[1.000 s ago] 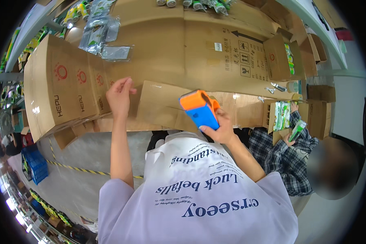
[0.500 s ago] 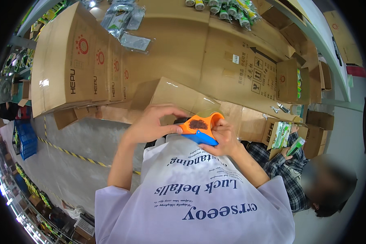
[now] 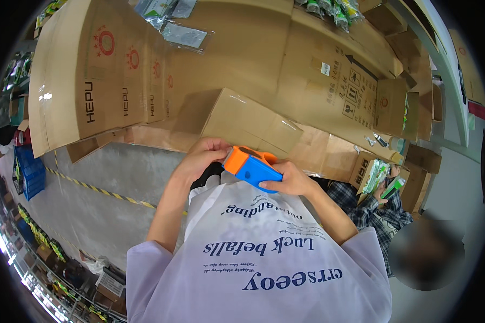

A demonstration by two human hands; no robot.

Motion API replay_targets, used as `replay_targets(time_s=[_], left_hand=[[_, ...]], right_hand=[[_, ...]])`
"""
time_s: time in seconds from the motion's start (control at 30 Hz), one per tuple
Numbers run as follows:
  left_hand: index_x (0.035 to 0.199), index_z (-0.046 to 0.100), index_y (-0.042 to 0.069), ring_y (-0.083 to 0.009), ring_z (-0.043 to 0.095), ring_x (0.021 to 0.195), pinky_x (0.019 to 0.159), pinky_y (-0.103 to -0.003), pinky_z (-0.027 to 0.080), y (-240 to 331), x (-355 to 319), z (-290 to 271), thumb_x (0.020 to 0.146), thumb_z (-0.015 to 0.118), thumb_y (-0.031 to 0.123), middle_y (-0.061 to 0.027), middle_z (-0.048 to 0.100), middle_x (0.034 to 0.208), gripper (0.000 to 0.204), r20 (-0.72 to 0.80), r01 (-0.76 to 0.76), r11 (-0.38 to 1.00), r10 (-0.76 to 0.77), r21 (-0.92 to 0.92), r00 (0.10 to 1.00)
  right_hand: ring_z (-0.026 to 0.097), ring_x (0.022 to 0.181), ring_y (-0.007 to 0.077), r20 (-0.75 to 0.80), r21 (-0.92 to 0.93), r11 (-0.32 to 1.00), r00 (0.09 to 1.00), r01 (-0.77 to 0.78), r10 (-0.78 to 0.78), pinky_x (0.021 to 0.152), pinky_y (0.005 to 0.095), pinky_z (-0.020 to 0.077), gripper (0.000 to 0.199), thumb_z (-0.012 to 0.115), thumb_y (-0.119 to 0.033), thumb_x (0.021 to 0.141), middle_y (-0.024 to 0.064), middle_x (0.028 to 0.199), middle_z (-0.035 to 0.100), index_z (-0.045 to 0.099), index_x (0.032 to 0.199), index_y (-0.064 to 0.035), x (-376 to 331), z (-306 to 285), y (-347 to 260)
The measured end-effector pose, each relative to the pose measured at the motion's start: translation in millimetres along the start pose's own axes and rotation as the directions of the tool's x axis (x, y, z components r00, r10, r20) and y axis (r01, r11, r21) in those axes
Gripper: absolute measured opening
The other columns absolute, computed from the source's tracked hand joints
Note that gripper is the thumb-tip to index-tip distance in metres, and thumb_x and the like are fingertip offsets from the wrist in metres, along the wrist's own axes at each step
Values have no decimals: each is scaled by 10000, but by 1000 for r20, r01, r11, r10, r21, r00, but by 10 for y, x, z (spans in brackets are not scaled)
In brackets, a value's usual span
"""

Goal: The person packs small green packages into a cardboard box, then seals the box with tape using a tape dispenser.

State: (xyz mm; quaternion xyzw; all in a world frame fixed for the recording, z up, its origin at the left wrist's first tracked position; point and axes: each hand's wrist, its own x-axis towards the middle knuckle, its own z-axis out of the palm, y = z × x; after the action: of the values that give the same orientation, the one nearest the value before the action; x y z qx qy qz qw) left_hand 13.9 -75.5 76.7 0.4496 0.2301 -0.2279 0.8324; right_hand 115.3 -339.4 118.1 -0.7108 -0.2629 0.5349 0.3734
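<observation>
An orange and blue tape dispenser (image 3: 251, 168) is held in front of my shirt, its blue side turned up toward me. My right hand (image 3: 293, 178) grips its right end, with the thumb lying along the blue part. The closed fingers of my left hand (image 3: 206, 157) pinch at its orange left end; whether a tape end is between the fingertips is too small to make out. Just beyond the hands is a closed cardboard box (image 3: 248, 121), with shiny clear tape on its edge.
Large cardboard boxes (image 3: 99, 81) stand to the left. Clear-bagged items (image 3: 186, 35) lie on the cardboard-covered surface (image 3: 226, 54). At right, a person in a plaid shirt (image 3: 355, 207) handles a green and white package (image 3: 393, 188) beside small open boxes. A blue crate (image 3: 29, 171) sits on the floor.
The tape dispenser has turned so its blue side faces up, and has moved slightly left. My left fingers have shifted to its end. The view has tilted, raising the far items in the picture.
</observation>
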Motion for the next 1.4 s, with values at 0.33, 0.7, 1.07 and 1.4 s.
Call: replay_targets(time_s=[0.33,0.7,1.07,1.4], left_hand=[[1092,647,-43,-151,663,903,821,-283,511,539,140,-76,995,524,260,-113,702,990,342,-179,17,949,41,315,983],[1159,647,-33,-142,635,1002,915,-285,471,-160,688,-732,999,539,266,-119,697,1082,356,-460,-327,689,694,647,553],[1504,277,47,-214,302,1411,1131,-317,261,12,1086,-715,1021,449,340,-133,325,1536,591,-91,-249,804,350,539,933],[1541,101,49,-191,209,1446,1163,-313,181,-193,1217,-710,1004,474,193,-116,176,1595,670,-13,-363,715,461,598,887]], right_hand=[[592,646,303,-243,-497,855,922,148,-301,693,401,499,367,737,-371,787,154,679,621,676,813,-11,209,98,-90],[537,958,282,-239,-914,407,805,3,-543,823,366,447,409,701,-391,773,111,919,587,630,882,-4,598,217,338],[498,1170,359,-813,-464,886,388,18,-434,1034,467,358,557,662,-362,847,185,1243,544,523,1272,-30,252,231,667],[381,1358,263,-476,870,305,820,387,318,1122,386,318,625,287,-483,1019,144,1485,375,308,1468,-49,620,73,1065]])
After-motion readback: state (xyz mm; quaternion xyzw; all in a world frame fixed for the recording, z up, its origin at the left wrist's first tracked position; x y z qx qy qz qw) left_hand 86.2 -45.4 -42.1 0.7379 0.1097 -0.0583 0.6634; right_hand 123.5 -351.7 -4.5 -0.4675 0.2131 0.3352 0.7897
